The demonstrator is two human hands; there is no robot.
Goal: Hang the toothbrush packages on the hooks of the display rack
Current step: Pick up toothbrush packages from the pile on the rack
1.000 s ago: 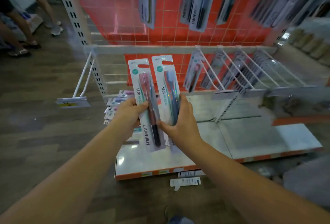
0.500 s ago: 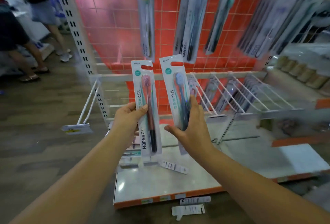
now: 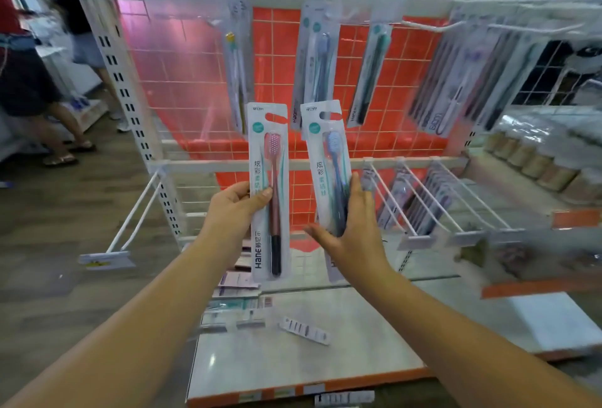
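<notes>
The left hand [image 3: 236,209] grips the pink toothbrush package [image 3: 269,191] and the right hand [image 3: 353,228] clasps the blue toothbrush package [image 3: 329,176], both upright. Free hooks [image 3: 430,25] lie toward one o'clock, nearer the right hand.

You hold two packages upright before the rack [image 3: 156,88]: one [image 3: 269,192] in your left hand [image 3: 233,212] at eleven o'clock, one [image 3: 329,170] in your right hand [image 3: 353,235] at one o'clock. Hooks [image 3: 433,196] jut out at two o'clock, the shelf [image 3: 325,342] lies below.
</notes>
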